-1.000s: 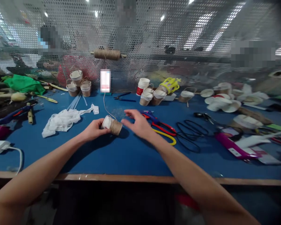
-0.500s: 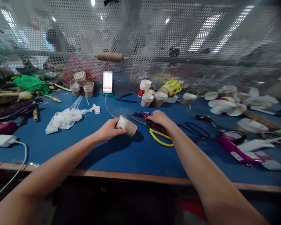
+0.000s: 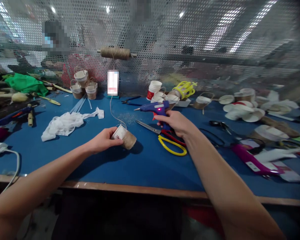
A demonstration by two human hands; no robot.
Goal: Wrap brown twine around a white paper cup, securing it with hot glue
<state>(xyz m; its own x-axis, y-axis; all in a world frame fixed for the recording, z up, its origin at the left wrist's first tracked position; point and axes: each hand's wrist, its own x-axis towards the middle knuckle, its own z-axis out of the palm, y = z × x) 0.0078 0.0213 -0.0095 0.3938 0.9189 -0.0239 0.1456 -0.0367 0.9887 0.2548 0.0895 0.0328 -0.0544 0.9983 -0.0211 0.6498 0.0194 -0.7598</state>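
Observation:
My left hand is closed around the white upper part of a small paper cup, whose lower part is wrapped in brown twine. The cup lies tilted on its side, and a strand of twine runs from it toward the back. In my right hand is a blue glue gun with a lit red light, its nozzle pointing left. Below the glue gun, scissors with yellow and red handles lie on the table, blades toward the left.
A twine spool hangs on the perforated screen above a blurred phone-like panel. Crumpled white cloth lies at left, near twine-wrapped cups. Pliers rest at the back. A purple glue gun lies at right.
My right hand has lifted the blue glue gun off the table, above the scissors. My left hand has moved the cup slightly left and toward me. The view has shifted a little.

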